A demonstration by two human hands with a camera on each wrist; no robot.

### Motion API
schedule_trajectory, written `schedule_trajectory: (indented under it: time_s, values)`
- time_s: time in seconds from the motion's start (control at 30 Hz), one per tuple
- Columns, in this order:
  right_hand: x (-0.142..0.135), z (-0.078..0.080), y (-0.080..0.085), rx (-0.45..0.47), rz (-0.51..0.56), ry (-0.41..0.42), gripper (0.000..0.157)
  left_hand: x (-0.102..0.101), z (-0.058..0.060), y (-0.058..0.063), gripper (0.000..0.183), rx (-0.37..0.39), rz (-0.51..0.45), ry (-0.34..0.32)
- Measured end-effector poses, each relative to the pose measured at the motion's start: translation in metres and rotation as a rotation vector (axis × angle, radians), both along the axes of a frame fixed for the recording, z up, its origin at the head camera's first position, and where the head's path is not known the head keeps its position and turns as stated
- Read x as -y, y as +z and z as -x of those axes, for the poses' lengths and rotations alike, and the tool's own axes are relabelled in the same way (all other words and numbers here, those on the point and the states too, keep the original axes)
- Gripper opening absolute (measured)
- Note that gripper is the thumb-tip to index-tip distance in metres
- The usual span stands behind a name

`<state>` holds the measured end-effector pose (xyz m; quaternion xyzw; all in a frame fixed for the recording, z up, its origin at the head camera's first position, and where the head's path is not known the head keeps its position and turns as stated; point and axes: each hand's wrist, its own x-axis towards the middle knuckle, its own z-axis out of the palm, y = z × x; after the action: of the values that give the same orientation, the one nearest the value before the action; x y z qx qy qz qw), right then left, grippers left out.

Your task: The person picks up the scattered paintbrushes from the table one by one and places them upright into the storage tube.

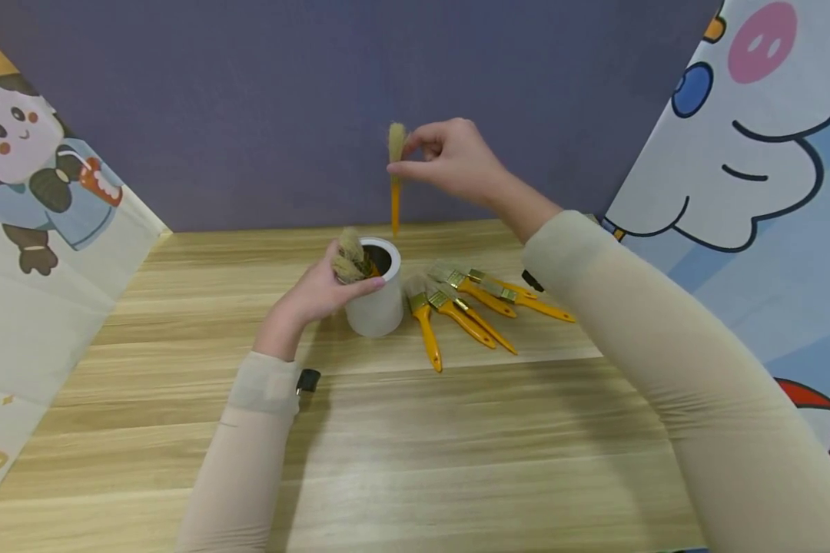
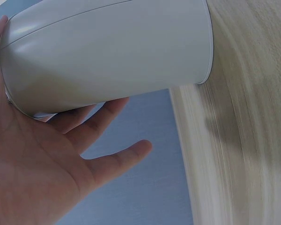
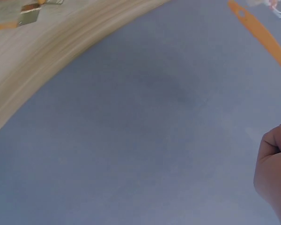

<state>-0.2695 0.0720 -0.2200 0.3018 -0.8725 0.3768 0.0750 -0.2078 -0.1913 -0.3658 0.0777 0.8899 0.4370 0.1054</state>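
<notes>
My left hand (image 1: 316, 292) grips a white cylindrical container (image 1: 376, 313) by its upper part, thumb along the front of the rim. In the left wrist view, that hand's fingers pass behind the container (image 2: 107, 51) and the little finger stands away from it. Bristle tufts (image 1: 349, 253) of brushes stick out of the container's mouth on the left. My right hand (image 1: 459, 157) pinches a paintbrush (image 1: 396, 206) near its bristles, above and just behind the container, with the orange handle pointing down. The right wrist view shows this handle (image 3: 267, 40) at the upper right.
Several orange-handled paintbrushes (image 1: 466, 322) lie fanned out on the wood-grain table (image 1: 415, 453), just right of the container. A blue-grey wall (image 1: 283, 115) rises behind the table. Panels with cartoon pictures stand at the left (image 1: 34, 307) and right (image 1: 754, 177).
</notes>
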Motion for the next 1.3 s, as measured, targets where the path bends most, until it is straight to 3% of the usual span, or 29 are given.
schedule_trajectory:
  time_s: [0.23,0.77,0.97,1.3]
  values:
    - [0.018,-0.002,-0.007,0.024,-0.006,0.025,0.030,0.000,0.002,-0.001,0.120,-0.019,-0.036,-0.030]
    - [0.036,-0.002,-0.048,0.084,-0.156,0.075,0.027,0.000,0.003,-0.003,0.109,-0.062,-0.090,-0.085]
    - [0.041,-0.001,-0.060,0.110,-0.230,0.038,0.031,0.000,0.003,-0.003,0.105,-0.068,-0.100,-0.088]
    - [0.051,-0.001,-0.076,0.078,-0.358,-0.083,0.041,-0.001,0.004,-0.004,0.098,-0.101,-0.127,-0.127]
